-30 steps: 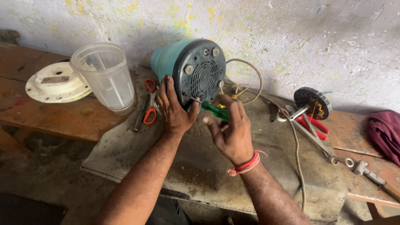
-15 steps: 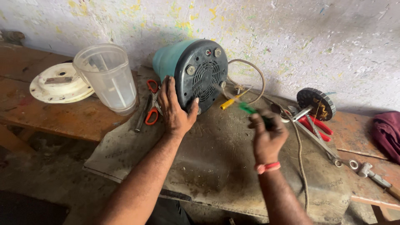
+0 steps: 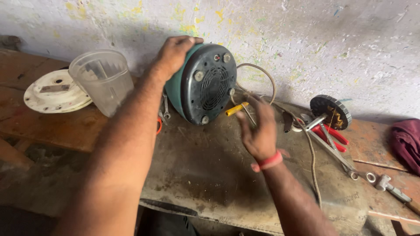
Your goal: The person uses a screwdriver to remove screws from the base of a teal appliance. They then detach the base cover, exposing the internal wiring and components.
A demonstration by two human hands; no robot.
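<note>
A teal mixer base [image 3: 205, 85] lies on its side on a grey mat [image 3: 210, 170], its dark vented underside facing me. My left hand [image 3: 174, 53] grips the top of its teal body. My right hand [image 3: 259, 129] hovers just right of the base with its back toward me and its fingers loosely spread. It is blurred, and no tool shows in it. A yellow-handled screwdriver [image 3: 236, 109] lies beside its fingertips. The base's grey cable [image 3: 264, 74] loops behind.
A clear plastic jar [image 3: 103, 81] and a white round disc [image 3: 52, 89] stand at the left of the wooden bench. At the right are a black toothed wheel on a shaft [image 3: 331, 111], red-handled pliers [image 3: 330, 136], a metal tool [image 3: 385, 181] and a maroon cloth [image 3: 407, 142].
My left hand has moved from the front of the mixer base up onto its top. My right hand, which held a green-handled screwdriver, has come back toward the base, and that screwdriver is out of sight.
</note>
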